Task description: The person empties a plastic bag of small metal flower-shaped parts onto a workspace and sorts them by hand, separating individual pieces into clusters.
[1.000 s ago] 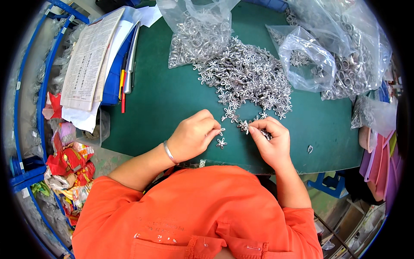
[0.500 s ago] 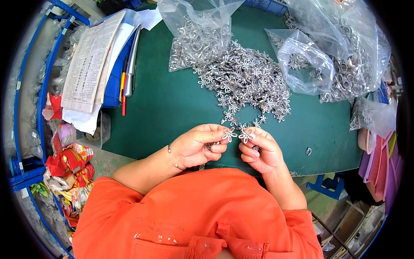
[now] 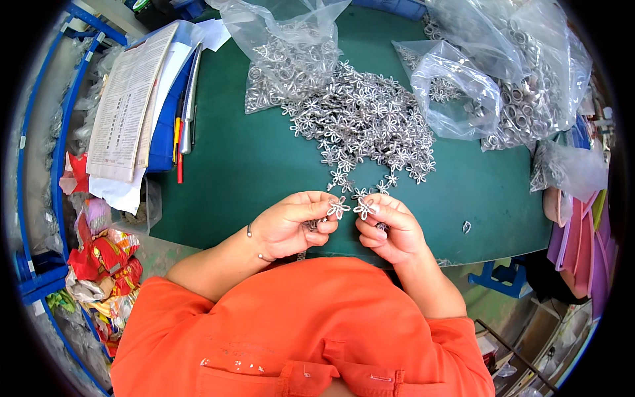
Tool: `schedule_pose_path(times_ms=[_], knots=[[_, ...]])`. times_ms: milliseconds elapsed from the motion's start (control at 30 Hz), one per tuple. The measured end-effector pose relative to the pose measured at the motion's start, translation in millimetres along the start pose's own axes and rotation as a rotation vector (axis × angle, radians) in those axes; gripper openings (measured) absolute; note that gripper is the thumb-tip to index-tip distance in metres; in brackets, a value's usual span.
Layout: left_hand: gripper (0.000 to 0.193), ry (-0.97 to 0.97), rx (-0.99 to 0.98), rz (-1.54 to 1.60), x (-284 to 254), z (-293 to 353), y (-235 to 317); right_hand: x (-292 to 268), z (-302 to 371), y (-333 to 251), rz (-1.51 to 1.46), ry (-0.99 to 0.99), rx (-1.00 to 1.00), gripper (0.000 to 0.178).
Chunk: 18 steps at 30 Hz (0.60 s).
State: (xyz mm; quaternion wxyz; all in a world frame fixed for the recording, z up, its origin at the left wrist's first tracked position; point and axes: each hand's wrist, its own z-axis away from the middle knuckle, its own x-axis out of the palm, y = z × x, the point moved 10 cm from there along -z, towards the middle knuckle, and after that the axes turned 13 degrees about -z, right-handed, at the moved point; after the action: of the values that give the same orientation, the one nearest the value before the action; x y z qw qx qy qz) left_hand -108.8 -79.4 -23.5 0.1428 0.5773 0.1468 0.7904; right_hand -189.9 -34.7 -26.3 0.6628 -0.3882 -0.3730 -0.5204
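Between thumb and forefinger, my left hand (image 3: 295, 223) pinches a silver flower-shaped metal link (image 3: 338, 208). A matching flower link (image 3: 364, 208) is pinched in my right hand (image 3: 394, 228), close beside the first one. Whether the two links touch or join, I cannot tell. More flower links seem tucked under the curled fingers of both hands, mostly hidden. Just beyond my fingertips, a chain of flower links (image 3: 340, 178) leads back to a large heap of silver flower links (image 3: 370, 119) on the green table (image 3: 225, 172).
Clear plastic bags of silver rings stand behind the heap at left (image 3: 291, 66) and right (image 3: 522, 112). Papers (image 3: 129, 106) and pens (image 3: 180, 149) lie at the left edge. One small metal link (image 3: 467, 227) rests at right. A blue stool (image 3: 499, 279) is below.
The whole view has shifted slightly, so the table and heap appear a little further left. Both hands keep the same pinch on the flower links.
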Motion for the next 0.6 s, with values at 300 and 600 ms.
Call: schedule_pose_path(times_ms=[300, 600], knots=[[0.015, -0.063, 0.127, 0.078, -4.1, 10.8, 36.0, 21.2, 44.7, -73.8, 1.057, 0.090, -0.648, 0.003], [0.020, 0.517, 0.485, -1.722, 20.7, -0.5, 86.0, -22.4, 31.0, -41.1, -0.153, -0.049, -0.135, 0.009]])
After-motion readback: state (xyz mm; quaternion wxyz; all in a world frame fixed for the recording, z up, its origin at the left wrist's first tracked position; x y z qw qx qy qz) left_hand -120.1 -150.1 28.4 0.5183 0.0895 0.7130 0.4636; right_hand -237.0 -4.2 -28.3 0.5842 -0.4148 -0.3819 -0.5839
